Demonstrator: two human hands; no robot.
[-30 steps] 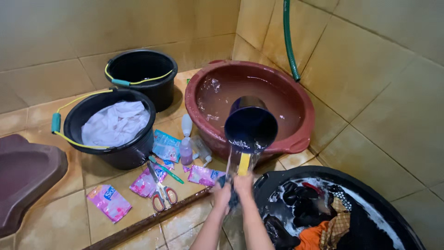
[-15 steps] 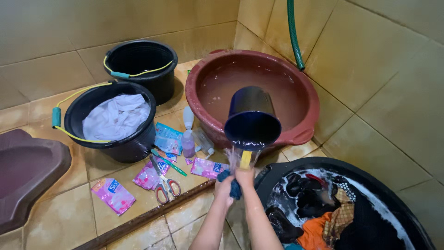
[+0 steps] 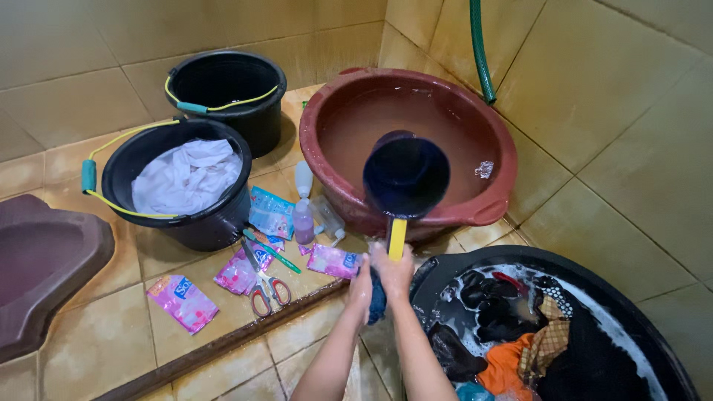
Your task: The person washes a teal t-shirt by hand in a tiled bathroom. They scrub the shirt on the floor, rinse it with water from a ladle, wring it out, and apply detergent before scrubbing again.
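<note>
Hands meet below the maroon plastic basin (image 3: 416, 104): our right hand (image 3: 394, 269) grips the dark-blue plastic dipper (image 3: 405, 177) by its yellow handle, our left hand (image 3: 362, 286) apparently squeezes a blue cloth (image 3: 376, 300) for rinsing.

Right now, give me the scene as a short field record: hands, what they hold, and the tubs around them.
right hand: grips the yellow handle of the dark blue plastic dipper, tilted mouth toward camera
left hand: on a small dark blue cloth below the dipper
red-brown round basin: behind the dipper, holds water
black tub: lower right, soapy dark and orange clothes
black bucket with yellow handle: left, white cloth inside
floor: pink sachets, red-handled scissors
</note>
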